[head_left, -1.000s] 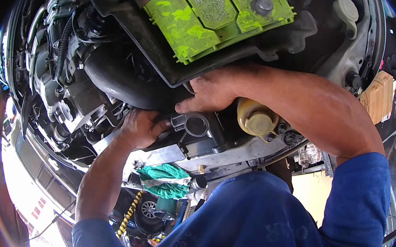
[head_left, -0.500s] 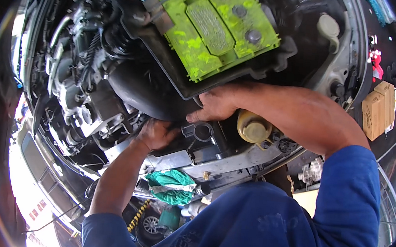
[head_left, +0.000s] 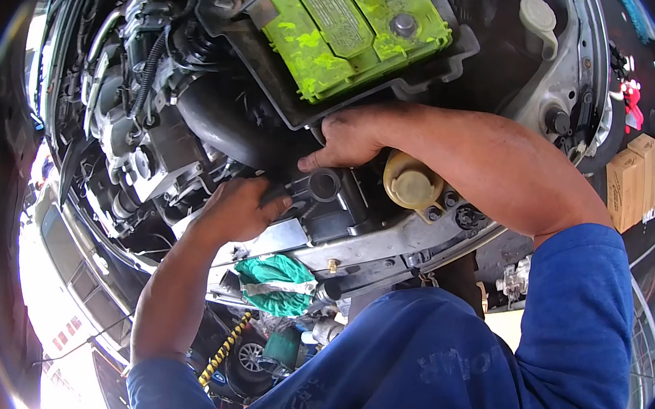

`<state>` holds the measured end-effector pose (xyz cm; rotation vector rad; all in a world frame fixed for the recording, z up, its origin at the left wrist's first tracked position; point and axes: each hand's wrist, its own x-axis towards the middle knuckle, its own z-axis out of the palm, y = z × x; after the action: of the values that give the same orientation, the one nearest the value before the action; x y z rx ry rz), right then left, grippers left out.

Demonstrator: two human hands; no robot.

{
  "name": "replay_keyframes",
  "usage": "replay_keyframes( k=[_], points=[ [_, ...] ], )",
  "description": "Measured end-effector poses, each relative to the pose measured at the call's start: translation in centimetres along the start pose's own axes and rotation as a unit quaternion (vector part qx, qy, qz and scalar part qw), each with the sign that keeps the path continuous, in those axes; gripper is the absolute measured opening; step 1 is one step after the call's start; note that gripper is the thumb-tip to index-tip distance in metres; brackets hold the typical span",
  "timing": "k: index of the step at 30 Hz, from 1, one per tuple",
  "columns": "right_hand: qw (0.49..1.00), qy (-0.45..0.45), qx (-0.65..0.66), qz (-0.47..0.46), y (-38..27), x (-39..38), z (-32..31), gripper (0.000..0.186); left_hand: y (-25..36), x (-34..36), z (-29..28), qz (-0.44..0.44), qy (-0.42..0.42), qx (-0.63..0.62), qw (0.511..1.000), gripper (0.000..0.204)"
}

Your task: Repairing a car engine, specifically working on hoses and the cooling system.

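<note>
Under the near edge of the black battery tray reaches my right hand. Its thumb points left beside the end of a thick black air hose, and its other fingers are hidden. Lower and to the left, my left hand is bent down into the gap by the front panel. Its thumb and forefinger close about a dark part that I cannot make out. Between the hands and slightly right sits a round black duct mouth. A yellow-green battery stands in the tray.
The engine lies to the left. Right of my hands is a yellowed reservoir cap, and farther back a white filler cap. A green cloth hangs at the front panel. Cardboard boxes stand at far right.
The view has shifted, so the engine bay sits higher. My left hand now shows more of its back and thumb, lying nearer the duct mouth. The right hand stays beneath the tray edge.
</note>
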<state>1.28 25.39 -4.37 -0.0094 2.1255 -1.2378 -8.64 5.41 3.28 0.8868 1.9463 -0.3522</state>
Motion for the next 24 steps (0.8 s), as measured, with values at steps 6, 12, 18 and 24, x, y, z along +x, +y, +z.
replay_keyframes(
  k=[6,12,18,24],
  points=[
    [1.0,0.005,-0.017,-0.009,0.7,1.3,1.0,0.069,-2.2,3.1,2.2,0.051,0.017,-0.063,0.997,0.033],
    [0.999,0.039,0.007,-0.034,1.5,2.3,1.9,0.066,-3.6,3.9,2.8,0.134,0.045,-0.081,0.987,0.028],
    [0.996,0.045,0.053,-0.053,1.4,2.4,2.0,0.06,-4.1,4.1,3.0,0.141,0.048,-0.088,0.985,0.03],
    [0.998,0.032,0.04,-0.035,1.1,2.2,1.7,0.057,-4.5,4.5,3.2,0.16,0.06,-0.077,0.982,0.032]
  ],
)
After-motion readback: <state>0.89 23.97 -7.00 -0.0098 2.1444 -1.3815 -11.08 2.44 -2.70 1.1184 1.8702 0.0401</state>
